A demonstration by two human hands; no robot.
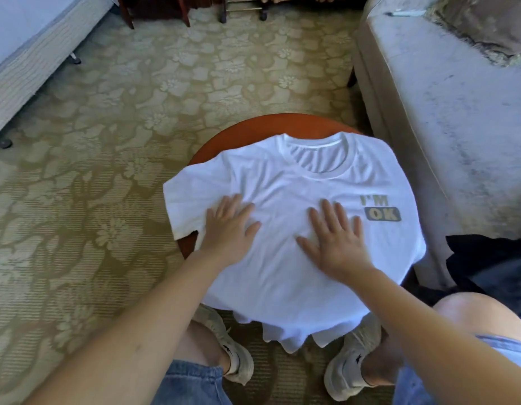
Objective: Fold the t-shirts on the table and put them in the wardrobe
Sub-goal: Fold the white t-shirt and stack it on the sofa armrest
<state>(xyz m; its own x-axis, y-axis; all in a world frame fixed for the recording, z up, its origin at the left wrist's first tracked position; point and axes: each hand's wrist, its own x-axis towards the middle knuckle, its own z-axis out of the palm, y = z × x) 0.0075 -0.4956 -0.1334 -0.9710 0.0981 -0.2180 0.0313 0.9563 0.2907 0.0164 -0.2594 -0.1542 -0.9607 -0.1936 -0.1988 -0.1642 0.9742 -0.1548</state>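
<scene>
A white t-shirt (pixel 282 282) lies spread front-up over the round red-brown table (pixel 253 127). Its collar is toward the far edge, the hem hangs off the near edge, and the sleeves drape over the left and right edges. The left hand (pixel 228 229) and right hand (pixel 338 241) press flat on its chest, fingers straight and spread, gripping nothing. A grey sofa (pixel 443 127) stands just beside the table's right edge, with dark cloth (pixel 487 258) bunched at its foot. Patterned carpet (pixel 122 141) lies open beyond the left and far edges.
</scene>
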